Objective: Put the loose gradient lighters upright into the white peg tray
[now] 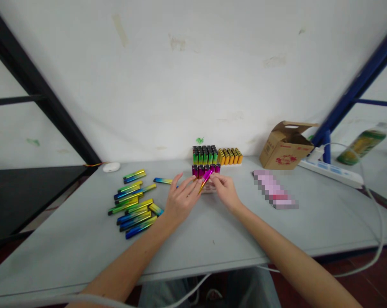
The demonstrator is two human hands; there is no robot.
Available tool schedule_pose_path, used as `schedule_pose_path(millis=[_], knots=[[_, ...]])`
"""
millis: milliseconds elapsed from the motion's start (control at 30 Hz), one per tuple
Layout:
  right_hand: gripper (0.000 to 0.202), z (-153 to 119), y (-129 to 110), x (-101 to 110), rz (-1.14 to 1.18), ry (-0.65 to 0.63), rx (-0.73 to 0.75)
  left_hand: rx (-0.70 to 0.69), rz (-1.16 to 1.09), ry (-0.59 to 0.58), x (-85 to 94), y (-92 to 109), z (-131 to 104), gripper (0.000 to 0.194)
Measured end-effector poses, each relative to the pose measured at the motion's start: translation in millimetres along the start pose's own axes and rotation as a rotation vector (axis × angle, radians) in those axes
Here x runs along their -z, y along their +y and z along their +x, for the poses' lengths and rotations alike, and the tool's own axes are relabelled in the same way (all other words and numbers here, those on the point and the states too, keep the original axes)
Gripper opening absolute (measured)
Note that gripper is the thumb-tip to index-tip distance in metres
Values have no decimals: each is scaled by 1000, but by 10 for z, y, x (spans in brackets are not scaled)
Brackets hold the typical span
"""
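A shiny purple-and-gold lighter (205,179) is tilted between my two hands. My left hand (183,199) grips its lower end with thumb and fingertips, the other fingers spread out. At the upper end, the fingertips of my right hand (225,190) are pinched together against it. Just behind stands a row of purple lighters (201,172) in a pale tray (209,188), partly covered by my hands. Green lighters with black tops (205,155) stand upright in rows behind those. Orange lighters (230,157) fill another block on their right.
Several blue, green and yellow lighters (137,214) lie loose on the grey table (193,252) at left. A white case (111,167) is near the wall. An open cardboard box (285,149), a pixelated pink item (273,188), a power strip (332,172) and a bottle (361,144) are at right.
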State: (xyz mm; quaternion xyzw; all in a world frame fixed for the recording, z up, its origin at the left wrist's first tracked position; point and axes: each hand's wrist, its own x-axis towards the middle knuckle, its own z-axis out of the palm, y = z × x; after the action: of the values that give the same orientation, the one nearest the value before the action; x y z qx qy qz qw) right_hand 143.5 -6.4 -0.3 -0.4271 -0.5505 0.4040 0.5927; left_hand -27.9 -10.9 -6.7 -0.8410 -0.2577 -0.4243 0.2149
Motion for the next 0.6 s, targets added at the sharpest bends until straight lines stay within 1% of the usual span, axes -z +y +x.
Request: schedule_pose_path(millis=[100, 167, 333, 400, 500, 600], knots=[[28, 35, 12, 25, -12, 37, 21, 48, -26, -48, 2, 11, -4, 36], [27, 48, 11, 41, -6, 45, 18, 51, -20, -58, 9, 22, 4, 36], [26, 32, -25, 61, -8, 37, 49, -51, 65, 20, 30, 48, 46, 36], [28, 14, -50, 62, -5, 27, 69, -78, 79, 28, 38, 53, 58, 35], [28, -11, -85, 63, -1, 25, 84, -74, 50, 26, 42, 51, 58, 32], [27, -21, -93, 67, -2, 14, 82, -28, -25, 0, 36, 49, 44, 31]])
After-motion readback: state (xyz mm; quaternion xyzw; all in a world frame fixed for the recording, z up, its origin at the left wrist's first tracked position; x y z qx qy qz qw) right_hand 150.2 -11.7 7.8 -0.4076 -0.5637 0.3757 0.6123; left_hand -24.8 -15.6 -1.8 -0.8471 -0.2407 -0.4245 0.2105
